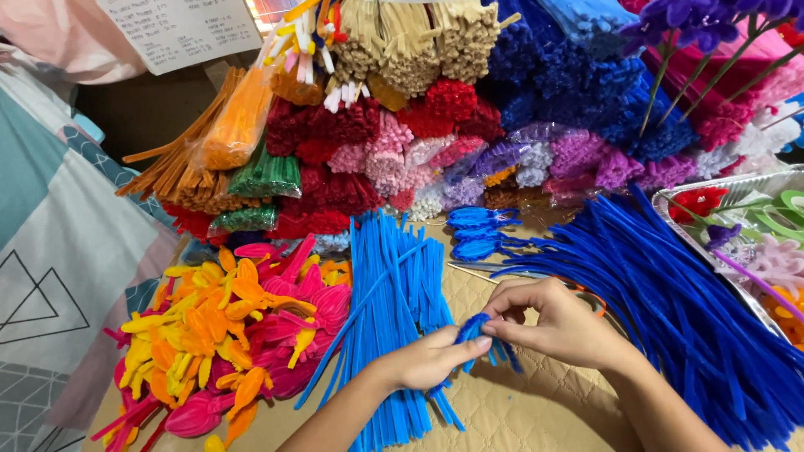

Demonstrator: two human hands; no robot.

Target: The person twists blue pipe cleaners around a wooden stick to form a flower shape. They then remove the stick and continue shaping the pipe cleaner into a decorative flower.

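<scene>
Clearly, the work at this moment was the bending of a blue pipe cleaner piece [476, 328] into a loop, and the two hands met on it over the quilted tan mat [511, 410]. Far to the left of the hands lay a heap of finished pink, orange and yellow petals [226, 326], well apart from the grip and no hindrance. Just beside the left hand's wrist, a fan of light blue stems [394, 285] spread toward the person, some of them running under the forearm. The left hand [431, 360] was closed in a pinch on the lower end of the piece, thumb and forefinger tight against it. The right hand [557, 322] was closed on the upper end, fingertips curled down over the fold, so the piece sat between both hands, touching each. Done well, in my judgement, the step needed the left pinch to stay close to the fold while the right hand turned the wire, so that the loop came out even; a loose hold would probably let the fuzzy stem slip and twist off line. Beyond the right hand lay shaped blue petals [477, 234], and to its right a thick drift of dark blue stems [687, 301] near a foil tray [666, 208].
</scene>
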